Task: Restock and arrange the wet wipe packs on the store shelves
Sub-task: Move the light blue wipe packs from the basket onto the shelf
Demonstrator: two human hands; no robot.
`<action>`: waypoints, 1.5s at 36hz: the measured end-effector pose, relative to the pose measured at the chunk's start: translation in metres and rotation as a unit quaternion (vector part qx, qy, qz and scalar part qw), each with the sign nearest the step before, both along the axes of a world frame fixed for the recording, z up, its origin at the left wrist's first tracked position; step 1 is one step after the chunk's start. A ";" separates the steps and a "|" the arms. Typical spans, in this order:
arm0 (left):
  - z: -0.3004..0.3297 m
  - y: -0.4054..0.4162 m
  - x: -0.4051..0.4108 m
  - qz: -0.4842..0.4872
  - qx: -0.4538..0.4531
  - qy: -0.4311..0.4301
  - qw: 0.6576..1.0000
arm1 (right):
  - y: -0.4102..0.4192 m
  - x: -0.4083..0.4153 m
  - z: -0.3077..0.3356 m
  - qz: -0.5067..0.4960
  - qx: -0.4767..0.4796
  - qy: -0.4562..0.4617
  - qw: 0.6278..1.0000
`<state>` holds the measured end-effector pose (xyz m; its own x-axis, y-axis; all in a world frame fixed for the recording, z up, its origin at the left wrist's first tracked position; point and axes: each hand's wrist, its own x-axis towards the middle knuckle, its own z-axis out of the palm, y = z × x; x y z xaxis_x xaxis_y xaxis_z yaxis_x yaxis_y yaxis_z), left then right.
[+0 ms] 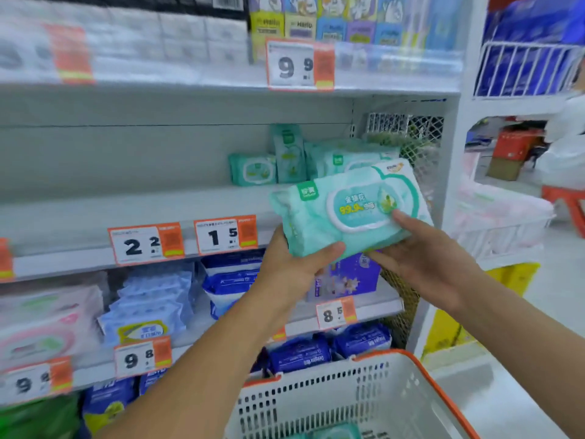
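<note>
A mint-green wet wipe pack (345,210) with a white lid flap is held in front of the middle shelf (126,213). My left hand (294,267) grips its lower left corner, thumb on the front. My right hand (424,258) holds its lower right edge, thumb on the lid flap. Several matching green packs (285,163) stand and lie at the right end of that shelf, behind the held pack. Another green pack (335,432) shows at the bottom of the basket.
A white basket with an orange rim (373,388) sits below my arms. Blue and pink wipe packs (152,305) fill the lower shelves. Orange price tags (224,234) line the shelf edges. A wire side rack (506,229) and aisle lie to the right.
</note>
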<state>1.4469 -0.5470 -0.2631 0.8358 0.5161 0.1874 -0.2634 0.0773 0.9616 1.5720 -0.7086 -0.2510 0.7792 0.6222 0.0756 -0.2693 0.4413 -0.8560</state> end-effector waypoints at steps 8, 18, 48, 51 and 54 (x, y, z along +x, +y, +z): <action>0.040 0.019 0.042 0.025 0.130 -0.019 0.991 | 0.015 0.034 0.034 -0.069 0.030 -0.012 0.997; 0.061 0.053 0.173 0.042 0.418 0.169 0.892 | 0.034 0.127 0.038 -0.334 -0.267 -0.329 0.842; 0.015 0.036 0.085 0.093 0.625 0.030 0.775 | 0.068 0.061 0.032 -0.362 -0.486 -0.641 0.470; -0.052 0.036 0.033 0.026 0.698 0.105 0.708 | 0.092 0.019 -0.014 -0.288 -0.423 -0.662 0.548; -0.116 0.037 -0.010 -0.251 0.663 0.343 0.616 | 0.098 -0.018 -0.109 -0.090 -0.375 -0.644 0.661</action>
